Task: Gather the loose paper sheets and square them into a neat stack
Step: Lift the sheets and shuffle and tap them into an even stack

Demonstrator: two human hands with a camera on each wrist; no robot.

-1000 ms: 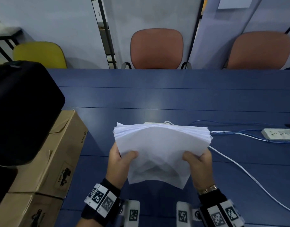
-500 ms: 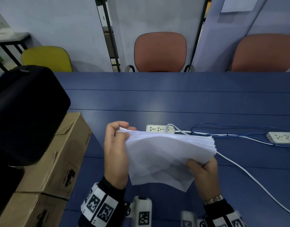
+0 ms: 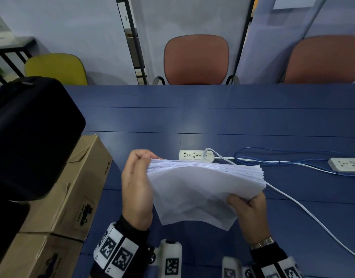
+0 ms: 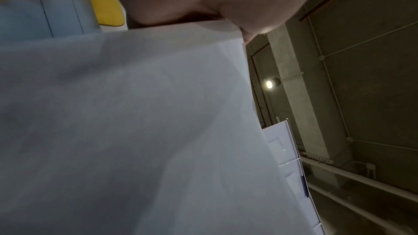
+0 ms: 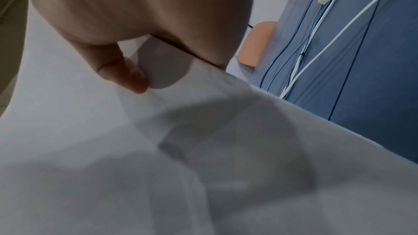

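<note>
Head view is showing both hands lifting the paper stack above the blue surface. The left hand is curling over its far left corner and the right hand is pinching the right edge. Right wrist view alone is showing the thumb pressing on top. Sheet edges are fanning unevenly and the stack is sagging.

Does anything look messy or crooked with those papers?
Yes. The paper stack isn't square yet: its far edges fan out in uneven steps, and the sheets sag between the left hand and right hand. Nothing looks torn or dropped.
</note>
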